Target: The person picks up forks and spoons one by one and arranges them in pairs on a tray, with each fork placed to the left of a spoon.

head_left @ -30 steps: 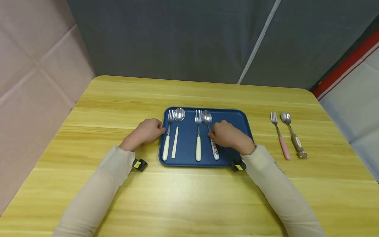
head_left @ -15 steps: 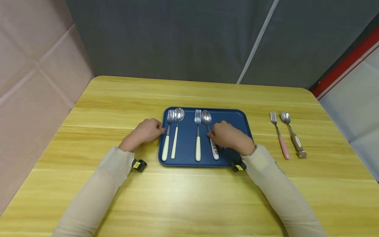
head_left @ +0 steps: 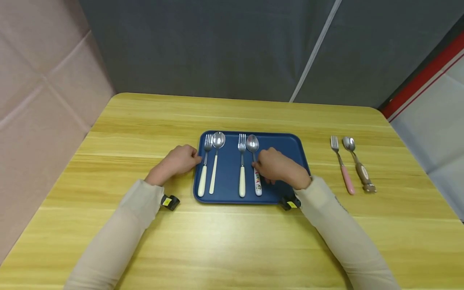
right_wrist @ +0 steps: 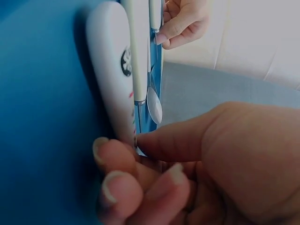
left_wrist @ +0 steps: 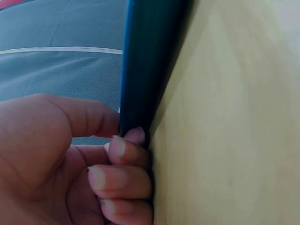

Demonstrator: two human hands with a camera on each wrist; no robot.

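Observation:
A blue tray point(head_left: 282, 141) lies mid-table with two cream-handled forks point(head_left: 242, 181), a cream-handled spoon point(head_left: 214, 177) and a spoon with a white patterned handle point(head_left: 257, 184), all side by side. My right hand point(head_left: 262, 165) pinches the patterned spoon at its neck. In the right wrist view, thumb and fingers point(right_wrist: 154, 140) close on the spoon handle point(right_wrist: 110, 65) beside a cream fork handle point(right_wrist: 136, 47). My left hand point(head_left: 191, 158) grips the tray's left rim point(left_wrist: 145, 61), thumb on top and fingers point(left_wrist: 126, 145) curled against the edge.
A pink-handled fork point(head_left: 346, 179) and a brown-handled spoon point(head_left: 362, 173) lie on the yellow wooden table point(head_left: 232, 241), right of the tray. A grey cloth wall stands behind the table, a pink padded wall to the left.
The patterned spoon's handle has swung left and now lies parallel to the fork beside it. My right hand shifted slightly left with it. The left hand stayed on the rim.

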